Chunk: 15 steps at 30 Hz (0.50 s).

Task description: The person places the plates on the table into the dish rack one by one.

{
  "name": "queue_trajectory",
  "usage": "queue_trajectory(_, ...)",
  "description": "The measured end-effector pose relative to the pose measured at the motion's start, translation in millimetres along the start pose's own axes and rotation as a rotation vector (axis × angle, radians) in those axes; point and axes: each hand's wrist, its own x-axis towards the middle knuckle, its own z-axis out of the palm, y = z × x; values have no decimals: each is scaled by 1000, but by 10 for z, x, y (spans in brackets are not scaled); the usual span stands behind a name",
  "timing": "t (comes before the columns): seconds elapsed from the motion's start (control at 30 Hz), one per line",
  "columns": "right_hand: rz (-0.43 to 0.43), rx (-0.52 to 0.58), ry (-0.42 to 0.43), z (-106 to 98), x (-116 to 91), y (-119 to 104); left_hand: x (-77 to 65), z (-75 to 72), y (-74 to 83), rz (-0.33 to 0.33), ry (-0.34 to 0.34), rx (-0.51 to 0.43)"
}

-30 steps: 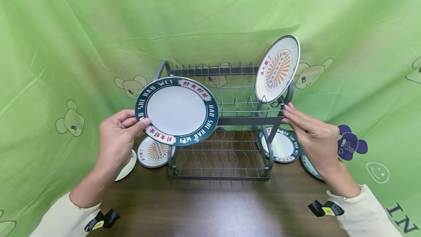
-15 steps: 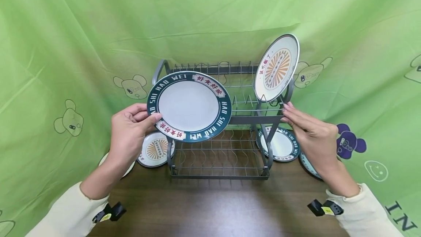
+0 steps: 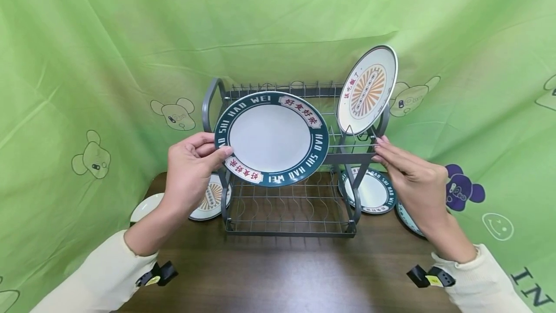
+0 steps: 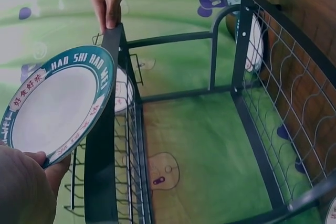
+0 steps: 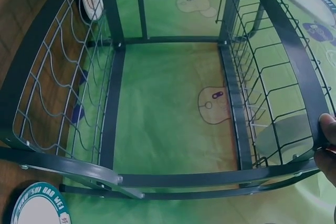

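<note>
My left hand [image 3: 191,170] pinches the left rim of a white plate with a dark green lettered border [image 3: 270,138], thumb on top and fingers beneath. The plate is tilted and hangs in front of the dish rack's upper tier. My right hand [image 3: 410,177] grips the front right corner of the grey two-tier dish rack [image 3: 347,159]; the right wrist view shows fingertips on the frame bar [image 5: 307,87]. In the upper tier's right end stands a white plate with an orange sunburst [image 3: 367,91], leaning.
On the brown table [image 3: 278,274] lie a sunburst plate [image 3: 210,199] and a pale plate [image 3: 146,206] left of the rack. A green-rimmed plate [image 3: 369,191] and a partly hidden plate [image 3: 408,219] lie on the right. Green cloth [image 3: 278,23] hangs behind.
My left hand has carried the green-rimmed plate rightward and slightly up across the rack's front. The right hand and the sunburst plate in the rack stay in place.
</note>
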Motion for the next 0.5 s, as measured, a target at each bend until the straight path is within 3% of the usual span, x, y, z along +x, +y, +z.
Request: queue_trajectory(0.5,-13,-61,-85,-59,19,-20,-28,263,-34,32,-58,64)
